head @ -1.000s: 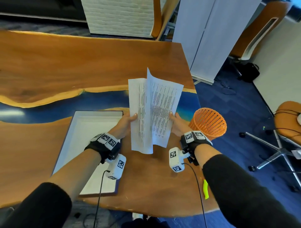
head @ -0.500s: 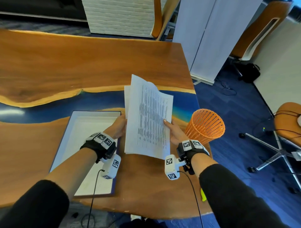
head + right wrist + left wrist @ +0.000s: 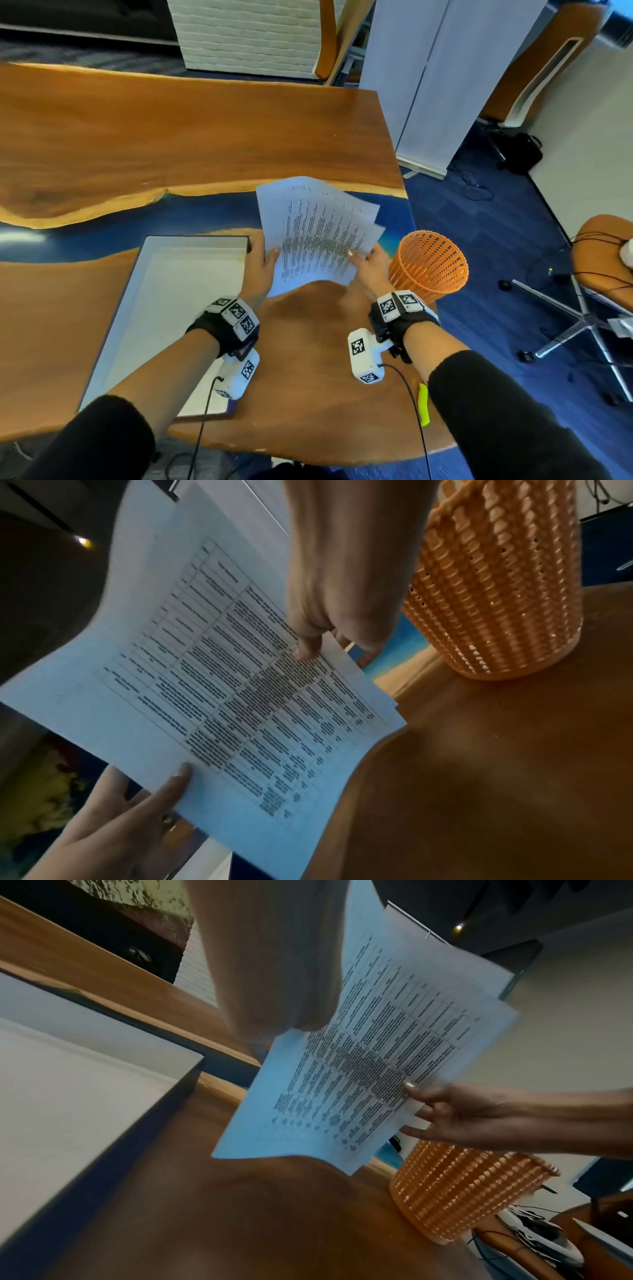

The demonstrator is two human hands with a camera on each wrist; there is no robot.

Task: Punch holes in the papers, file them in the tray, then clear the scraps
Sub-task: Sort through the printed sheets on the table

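A small stack of printed white papers point(image 3: 318, 236) is held tilted low over the table, its sheets fanned apart at the far right. My left hand point(image 3: 262, 265) pinches the stack's left edge, thumb on top. My right hand point(image 3: 368, 262) pinches the right edge, thumb on the print and fingers underneath. Both wrist views show the papers point(image 3: 363, 1069) point(image 3: 219, 691) from below with each thumb on the printed face. The white tray point(image 3: 137, 284) with a dark rim lies on the table just left of the papers. No hole punch is in view.
An orange mesh basket point(image 3: 430, 265) stands at the table's right edge, close to my right hand. A yellow-green highlighter point(image 3: 423, 404) lies near the front right edge. Office chairs point(image 3: 596, 298) and cables stand on the blue floor to the right.
The papers, held upright and folded open a second ago, have been laid down flatter and lower towards the table. Both hands kept their hold and moved slightly forward.
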